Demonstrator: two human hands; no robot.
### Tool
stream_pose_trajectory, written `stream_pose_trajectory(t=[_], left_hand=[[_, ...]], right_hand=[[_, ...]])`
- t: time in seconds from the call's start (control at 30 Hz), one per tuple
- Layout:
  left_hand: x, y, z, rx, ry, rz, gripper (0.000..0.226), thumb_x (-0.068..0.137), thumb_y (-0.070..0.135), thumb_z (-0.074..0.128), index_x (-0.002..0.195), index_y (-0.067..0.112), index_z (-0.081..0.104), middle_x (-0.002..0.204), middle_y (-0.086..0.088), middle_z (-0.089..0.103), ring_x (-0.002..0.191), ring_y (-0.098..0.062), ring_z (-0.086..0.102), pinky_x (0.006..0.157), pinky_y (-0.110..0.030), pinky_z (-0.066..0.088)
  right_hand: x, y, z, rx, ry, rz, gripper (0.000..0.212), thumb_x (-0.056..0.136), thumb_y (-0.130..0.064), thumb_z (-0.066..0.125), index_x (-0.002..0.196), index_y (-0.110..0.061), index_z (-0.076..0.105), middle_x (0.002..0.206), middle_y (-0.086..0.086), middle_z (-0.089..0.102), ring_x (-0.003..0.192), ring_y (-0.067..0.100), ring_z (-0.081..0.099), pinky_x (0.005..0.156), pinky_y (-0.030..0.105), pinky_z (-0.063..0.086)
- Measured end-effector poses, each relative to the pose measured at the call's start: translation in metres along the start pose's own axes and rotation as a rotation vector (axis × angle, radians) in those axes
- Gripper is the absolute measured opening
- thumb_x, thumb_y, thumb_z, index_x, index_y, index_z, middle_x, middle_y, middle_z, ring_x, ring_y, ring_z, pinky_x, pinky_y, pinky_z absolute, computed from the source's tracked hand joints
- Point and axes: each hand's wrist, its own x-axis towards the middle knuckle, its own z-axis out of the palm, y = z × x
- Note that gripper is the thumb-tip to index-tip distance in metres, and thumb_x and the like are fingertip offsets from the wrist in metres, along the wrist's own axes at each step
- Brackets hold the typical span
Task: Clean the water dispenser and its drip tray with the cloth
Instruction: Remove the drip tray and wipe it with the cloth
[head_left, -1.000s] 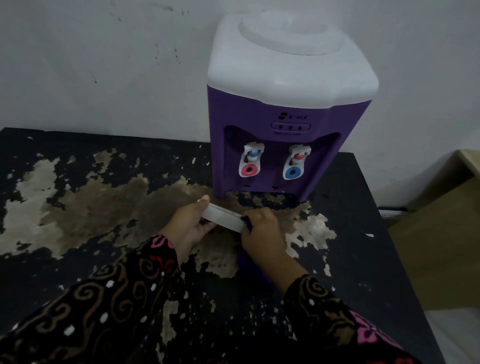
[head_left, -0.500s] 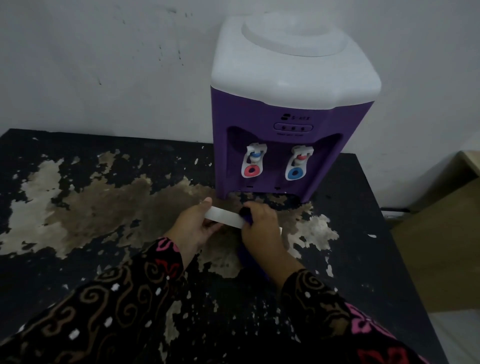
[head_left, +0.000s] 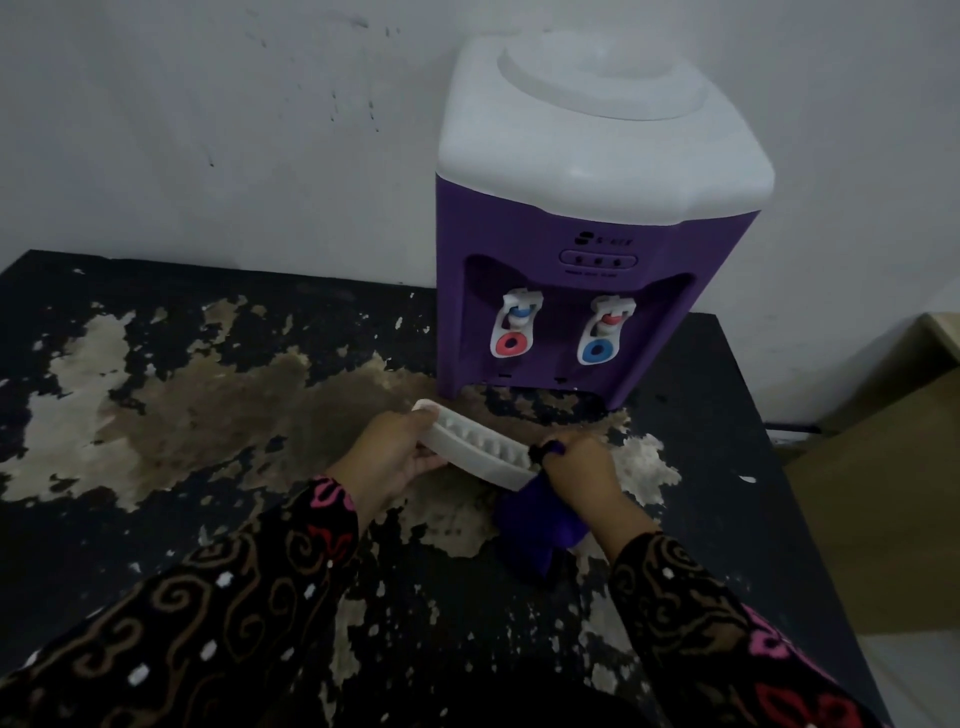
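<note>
A purple water dispenser (head_left: 587, 249) with a white top and two white taps stands at the back right of the table, against the wall. In front of it I hold the white drip tray (head_left: 480, 448) above the table, tilted so its ribbed inside faces me. My left hand (head_left: 392, 454) grips the tray's left end. My right hand (head_left: 584, 470) holds a purple cloth (head_left: 535, 530) against the tray's right end; the cloth hangs down below my wrist.
The black table (head_left: 727, 519) has large peeled brown and beige patches across its middle. A grey wall (head_left: 208, 130) runs behind it. A tan box or cabinet (head_left: 883, 493) stands just past the table's right edge.
The tray has tipped toward me, showing its ribbed inside, and the purple cloth now hangs in plain view under my right hand. My head has shifted slightly.
</note>
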Motion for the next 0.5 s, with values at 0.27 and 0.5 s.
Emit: stream_pose_trajectory(t=[0.27,0.5], left_hand=[[0.005,0.008,-0.002,0.093,-0.032,0.095,0.012,0.098,0.009,0.044,0.093,0.004,0.054,0.094,-0.015,0.061,0.084,-0.023,0.062,0.078,-0.039,0.053],[0.009,0.005,-0.003,0.108,-0.035,0.131,0.009,0.098,0.011,0.045,0.094,0.009,0.052,0.099,-0.012,0.061,0.09,-0.022,0.061,0.083,-0.04,0.051]], right_hand=[[-0.017,-0.004,0.001,-0.099,-0.048,-0.247,0.027,0.078,0.01,0.051,0.091,-0.002,0.072,0.107,0.013,0.066,0.104,0.025,0.057,0.094,0.014,0.036],[-0.017,-0.005,-0.003,-0.227,-0.153,-0.154,0.029,0.087,0.002,0.042,0.105,-0.011,0.061,0.108,0.013,0.065,0.089,0.022,0.058,0.07,0.023,0.041]])
